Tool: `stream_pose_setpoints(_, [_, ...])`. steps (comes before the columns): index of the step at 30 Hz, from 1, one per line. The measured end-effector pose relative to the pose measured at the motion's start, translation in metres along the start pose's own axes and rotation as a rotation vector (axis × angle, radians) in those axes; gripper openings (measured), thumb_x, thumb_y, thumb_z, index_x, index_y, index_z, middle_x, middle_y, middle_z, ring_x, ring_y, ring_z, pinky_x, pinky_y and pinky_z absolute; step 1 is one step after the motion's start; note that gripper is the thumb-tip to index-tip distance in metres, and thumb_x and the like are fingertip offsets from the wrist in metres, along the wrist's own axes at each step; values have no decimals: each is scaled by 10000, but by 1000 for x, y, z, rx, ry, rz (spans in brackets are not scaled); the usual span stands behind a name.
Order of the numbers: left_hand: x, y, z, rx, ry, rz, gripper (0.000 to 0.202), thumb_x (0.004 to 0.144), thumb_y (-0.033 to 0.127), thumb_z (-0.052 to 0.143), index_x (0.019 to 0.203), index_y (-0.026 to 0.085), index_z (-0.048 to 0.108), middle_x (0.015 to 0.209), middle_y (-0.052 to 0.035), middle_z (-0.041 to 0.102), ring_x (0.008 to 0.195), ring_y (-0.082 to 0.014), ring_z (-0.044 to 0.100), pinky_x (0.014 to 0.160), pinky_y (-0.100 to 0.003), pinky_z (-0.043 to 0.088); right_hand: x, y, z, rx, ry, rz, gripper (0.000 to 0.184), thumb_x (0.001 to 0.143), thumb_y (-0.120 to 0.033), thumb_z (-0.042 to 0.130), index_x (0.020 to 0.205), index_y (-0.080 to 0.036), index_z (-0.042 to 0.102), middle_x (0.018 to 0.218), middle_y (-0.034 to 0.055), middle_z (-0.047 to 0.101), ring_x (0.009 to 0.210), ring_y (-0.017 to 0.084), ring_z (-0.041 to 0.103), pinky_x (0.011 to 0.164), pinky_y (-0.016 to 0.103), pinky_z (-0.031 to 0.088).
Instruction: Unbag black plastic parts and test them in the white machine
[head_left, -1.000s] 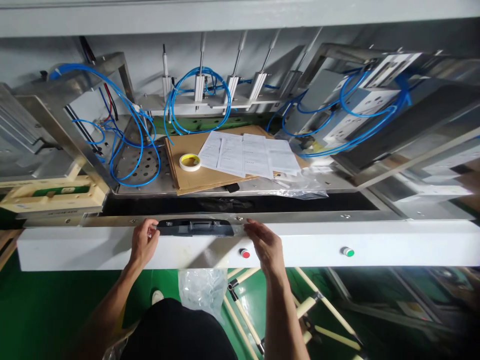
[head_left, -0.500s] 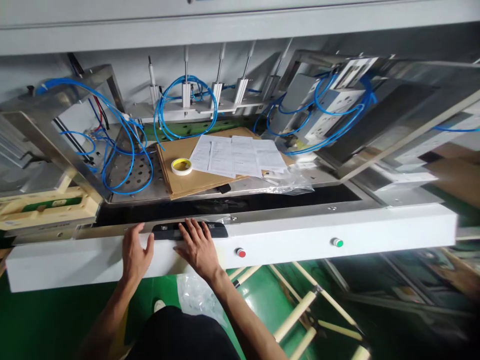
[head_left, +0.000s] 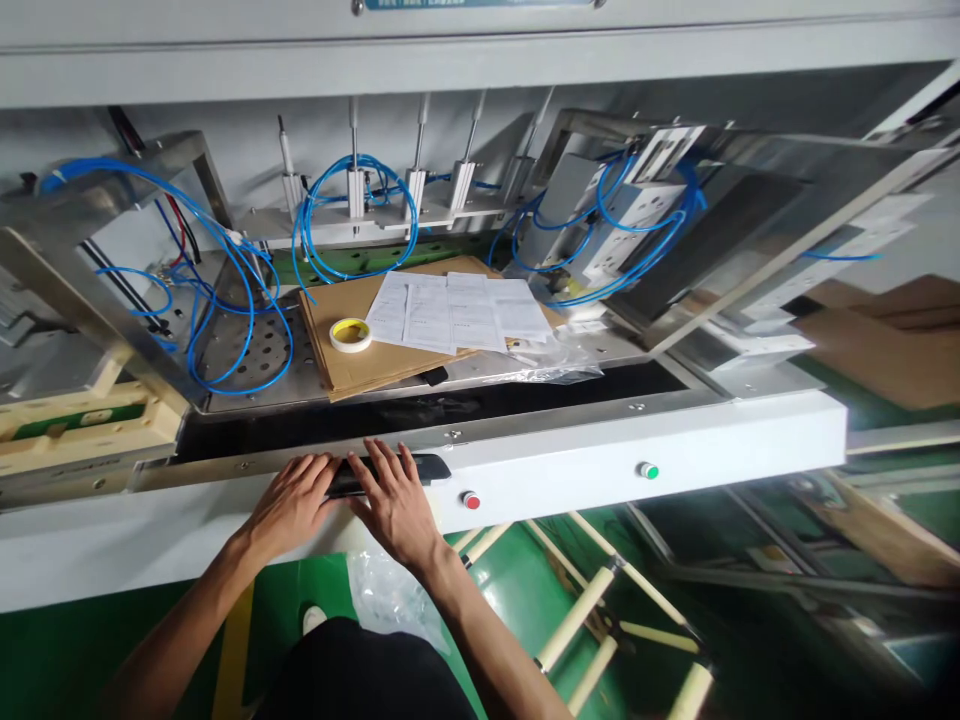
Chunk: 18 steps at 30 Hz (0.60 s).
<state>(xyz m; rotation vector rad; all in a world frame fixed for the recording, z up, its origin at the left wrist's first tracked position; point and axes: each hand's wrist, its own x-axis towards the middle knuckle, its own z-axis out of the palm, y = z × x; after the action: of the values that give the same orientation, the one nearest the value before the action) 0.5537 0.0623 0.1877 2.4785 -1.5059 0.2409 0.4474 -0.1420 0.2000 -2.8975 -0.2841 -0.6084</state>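
Observation:
A long black plastic part (head_left: 433,467) with a rounded end lies along the front ledge of the machine. My left hand (head_left: 294,500) is on its left end, fingers over the top and thumb along the near edge. Beside it, my right hand (head_left: 394,505) grips the middle of the same part, its fingers slightly spread across the top and its thumb at the near side. Both hands cover much of the part, and their fingertips are partly hidden behind it.
Inside the machine, a tape roll (head_left: 350,335) and papers (head_left: 454,312) lie on cardboard (head_left: 341,370). Coiled blue tubes (head_left: 304,235) hang around. A red button (head_left: 471,500) and a green button (head_left: 649,470) sit on the white front panel (head_left: 555,470). Below is a pipe frame (head_left: 577,620).
My left hand has moved right, from beside the black part onto its left end. The right hand stays on the part. The view has shifted a little to the right.

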Motion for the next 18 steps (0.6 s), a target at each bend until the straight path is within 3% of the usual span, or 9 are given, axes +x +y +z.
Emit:
stream_pose_setpoints(2, [3,-2,-9,-85,-31,19,442,1011,278,606,1424,130,546,1380,-162,657,1252,-328,620,1084,-507,521,-3,-3,-7,22,29,-13,519,1051,-413,596,1525,-205,550,1481,178,628,1415,336,497,1206,552,332])
stream_pose_setpoints(4, [8,-3,-17,-168,-62,18,357,988,252,630,1332,161,597,1314,-137,679,1223,-315,629,1077,-492,527,-4,-5,-11,46,20,-12,415,1064,-261,556,1477,-234,589,1350,130,698,1283,290,563,1159,495,368])
stream_pose_setpoints(7, [16,-3,-27,-251,-115,-1,218,962,217,655,1180,202,649,1226,-96,694,1182,-295,638,1063,-470,531,1,-4,-14,71,-77,-10,386,1046,-139,506,1405,-209,630,1189,112,722,1046,256,591,1009,422,429])
stream_pose_setpoints(10, [20,-4,-31,-242,-124,-17,178,962,215,651,1138,196,657,1267,-109,669,1198,-305,625,1065,-482,523,13,0,-18,108,-194,10,384,1014,-114,503,1372,-166,630,1154,127,700,986,259,564,918,402,433])
stream_pose_setpoints(13, [21,-5,-31,-190,-38,-22,284,964,219,637,1244,173,621,1318,-133,644,1214,-323,611,1032,-487,526,26,4,-23,144,-265,54,383,945,-117,541,1318,-132,626,1125,134,692,998,269,556,918,404,427])
stream_pose_setpoints(16, [24,-5,-29,-117,105,1,372,980,223,611,1342,161,554,1215,-124,684,1109,-323,639,959,-488,524,39,8,-23,152,-274,86,363,907,-188,593,1264,-129,623,1124,130,698,1013,269,564,920,395,429])
stream_pose_setpoints(18, [27,-4,-28,-80,180,36,316,1004,201,570,1319,174,553,1150,-103,705,1057,-305,651,940,-476,512,48,10,-21,147,-273,118,327,918,-220,585,1232,-136,632,1108,127,704,998,270,571,918,396,428])
